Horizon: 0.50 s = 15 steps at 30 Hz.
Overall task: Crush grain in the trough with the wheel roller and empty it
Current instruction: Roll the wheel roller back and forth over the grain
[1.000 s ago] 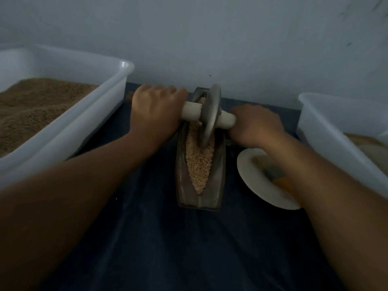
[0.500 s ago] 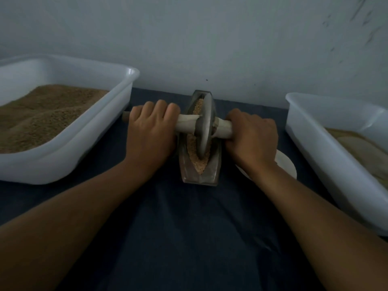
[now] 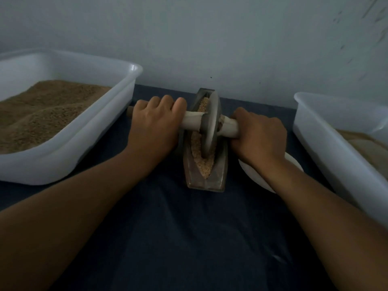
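Head view: at the left of the frame a white tub (image 3: 69, 131) holds a heap of brown grain, and its near corner stands close to the left hand (image 3: 154, 124). That hand's fingers are curled tight round the left end of the pale handle (image 3: 190, 121), whose wooden tip pokes out past the knuckles. In the centre the wheel roller (image 3: 210, 124) stands on edge in the dark trough (image 3: 206, 158), its lower rim sunk in the grain (image 3: 204, 164) that fills the groove. Right of the wheel the right hand (image 3: 259, 136) wraps its fingers round the other end of the handle.

The crushing looks to be under way, not finished: kernels in the near end of the groove appear coarse, though dim light makes that hard to judge. Emptying is not yet done, since the trough is full and sits flat.

Just right of the trough a white plate (image 3: 294, 162) lies partly under the right wrist. At the right edge a second white tub (image 3: 327, 131) holds paler, finer material, probably where crushed grain goes.

Everything rests on a dark blue cloth (image 3: 189, 238), wrinkled in the lower frame, against a plain grey wall (image 3: 210, 38) with scuffs at the upper right.
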Each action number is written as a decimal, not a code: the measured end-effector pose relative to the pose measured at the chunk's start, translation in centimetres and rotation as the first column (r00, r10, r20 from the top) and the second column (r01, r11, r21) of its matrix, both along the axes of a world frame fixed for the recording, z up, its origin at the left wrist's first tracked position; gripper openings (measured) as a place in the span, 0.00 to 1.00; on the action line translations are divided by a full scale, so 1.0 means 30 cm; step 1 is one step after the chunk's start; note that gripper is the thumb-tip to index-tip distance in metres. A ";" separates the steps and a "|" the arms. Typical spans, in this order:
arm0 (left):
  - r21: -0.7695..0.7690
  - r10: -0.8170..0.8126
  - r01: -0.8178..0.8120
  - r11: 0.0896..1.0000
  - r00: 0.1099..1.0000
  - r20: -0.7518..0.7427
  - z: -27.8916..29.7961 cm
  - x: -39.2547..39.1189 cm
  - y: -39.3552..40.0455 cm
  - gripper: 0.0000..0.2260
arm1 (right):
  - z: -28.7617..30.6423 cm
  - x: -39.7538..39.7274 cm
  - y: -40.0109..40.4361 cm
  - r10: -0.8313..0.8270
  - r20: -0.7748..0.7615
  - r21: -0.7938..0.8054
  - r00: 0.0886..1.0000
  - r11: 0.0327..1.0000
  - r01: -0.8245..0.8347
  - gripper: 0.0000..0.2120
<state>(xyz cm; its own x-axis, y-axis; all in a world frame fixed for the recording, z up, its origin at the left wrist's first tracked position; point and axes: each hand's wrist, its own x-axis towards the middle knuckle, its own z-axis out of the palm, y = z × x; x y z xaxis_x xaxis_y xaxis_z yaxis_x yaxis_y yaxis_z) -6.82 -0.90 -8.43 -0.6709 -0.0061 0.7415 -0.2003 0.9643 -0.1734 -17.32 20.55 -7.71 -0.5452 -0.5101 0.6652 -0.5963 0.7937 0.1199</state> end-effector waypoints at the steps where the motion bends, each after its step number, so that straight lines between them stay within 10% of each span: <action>1: -0.002 0.011 -0.011 1.000 1.000 0.026 0.007 -0.014 -0.008 0.11 | 0.009 -0.020 -0.010 -0.024 0.026 0.036 0.999 0.999 0.023 0.08; 15: -0.037 0.166 -0.163 0.986 0.919 0.358 0.150 -0.282 -0.063 0.08 | 0.120 -0.316 -0.116 -0.149 0.640 0.312 0.754 0.947 -0.077 0.10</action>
<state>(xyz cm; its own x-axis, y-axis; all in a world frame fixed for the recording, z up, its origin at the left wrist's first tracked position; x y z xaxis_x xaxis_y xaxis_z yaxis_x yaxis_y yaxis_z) -15.27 -2.78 -3.95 -0.8818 -0.1353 0.4519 -0.2794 0.9217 -0.2692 -26.81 17.07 -4.10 -0.8056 -0.5911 -0.0408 -0.5892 0.8065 -0.0493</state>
